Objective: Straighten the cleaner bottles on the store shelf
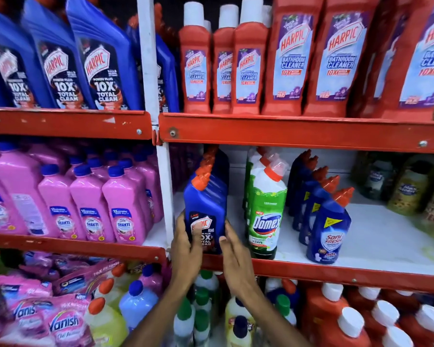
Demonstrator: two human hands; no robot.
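Note:
A blue Harpic bottle with an orange angled cap stands at the front left of the middle shelf, with more of the same lined up behind it. My left hand grips its lower left side and my right hand presses its lower right side. Just right of it stands a green and white Domex bottle heading its own row. Further right a row of blue Sani Fresh bottles runs back at a slant.
A white upright post stands just left of the held bottle. Pink Shakti bottles fill the left bay. Red Harpic bathroom cleaner bottles line the upper shelf. Olive bottles sit far right. Bare white shelf shows between rows.

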